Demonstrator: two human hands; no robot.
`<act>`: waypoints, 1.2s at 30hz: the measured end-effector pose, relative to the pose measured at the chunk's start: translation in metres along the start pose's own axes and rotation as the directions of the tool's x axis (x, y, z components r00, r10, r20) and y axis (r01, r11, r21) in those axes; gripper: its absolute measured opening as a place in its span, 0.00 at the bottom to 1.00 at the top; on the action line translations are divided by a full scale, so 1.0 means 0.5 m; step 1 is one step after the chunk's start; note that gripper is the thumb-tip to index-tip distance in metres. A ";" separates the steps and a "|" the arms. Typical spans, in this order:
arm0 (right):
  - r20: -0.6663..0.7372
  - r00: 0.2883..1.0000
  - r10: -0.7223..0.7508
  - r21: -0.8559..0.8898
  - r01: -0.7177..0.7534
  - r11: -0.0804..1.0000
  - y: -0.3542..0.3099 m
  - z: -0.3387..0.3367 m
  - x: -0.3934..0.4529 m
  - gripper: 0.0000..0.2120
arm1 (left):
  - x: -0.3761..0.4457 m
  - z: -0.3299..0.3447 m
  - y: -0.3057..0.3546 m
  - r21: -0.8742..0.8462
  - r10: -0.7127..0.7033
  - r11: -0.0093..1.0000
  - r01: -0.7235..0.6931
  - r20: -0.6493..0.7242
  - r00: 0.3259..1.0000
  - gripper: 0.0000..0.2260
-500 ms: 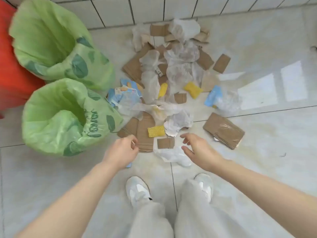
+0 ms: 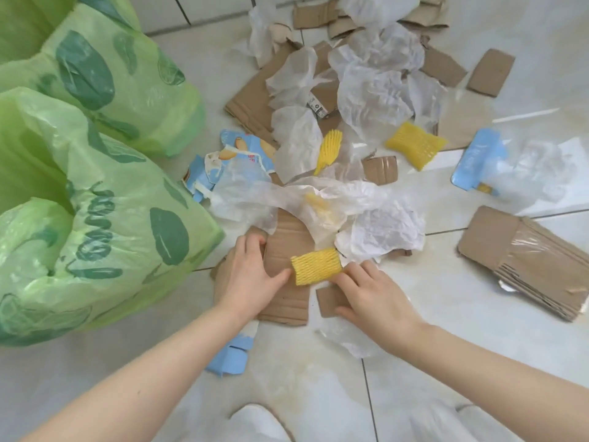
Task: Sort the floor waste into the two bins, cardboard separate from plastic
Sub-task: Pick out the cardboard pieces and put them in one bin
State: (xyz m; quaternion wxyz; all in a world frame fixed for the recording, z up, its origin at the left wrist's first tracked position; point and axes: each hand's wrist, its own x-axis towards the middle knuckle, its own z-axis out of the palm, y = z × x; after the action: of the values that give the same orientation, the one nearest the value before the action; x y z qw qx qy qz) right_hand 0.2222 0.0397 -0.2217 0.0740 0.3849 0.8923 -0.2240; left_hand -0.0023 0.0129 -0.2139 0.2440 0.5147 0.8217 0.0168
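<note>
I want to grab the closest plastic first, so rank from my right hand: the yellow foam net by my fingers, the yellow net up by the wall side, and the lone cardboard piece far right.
1. Yellow foam net, touching the right hand.
2. Upper yellow net, ahead, slightly right.
3. Lone cardboard piece, far upper right.

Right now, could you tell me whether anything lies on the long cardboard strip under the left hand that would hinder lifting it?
Yes. A yellow foam net sits across the cardboard strip, between the left hand and right hand, and a white plastic bag overlaps its far end.
</note>
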 end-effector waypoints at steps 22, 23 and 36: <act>0.029 0.990 0.137 0.095 -0.139 0.986 0.004 -0.069 -0.023 0.07 | -0.077 -0.054 -0.035 -0.818 -0.200 0.369 0.442 0.395 0.897 0.04; 0.049 0.989 0.137 0.103 -0.142 0.985 0.005 -0.074 -0.023 0.07 | -0.083 -0.063 -0.045 -0.816 -0.187 0.377 0.438 0.396 0.899 0.05; -0.053 0.982 0.183 0.137 -0.175 0.975 0.070 -0.085 0.004 0.06 | -0.091 -0.070 -0.099 -0.619 -0.224 0.672 0.407 0.354 0.908 0.12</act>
State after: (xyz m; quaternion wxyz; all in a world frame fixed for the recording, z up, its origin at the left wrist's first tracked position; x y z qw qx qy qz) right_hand 0.2476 0.0816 -0.1968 0.0391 0.4749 0.8393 -0.2619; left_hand -0.0425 -0.0412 -0.1795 0.5149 0.2361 0.7971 0.2089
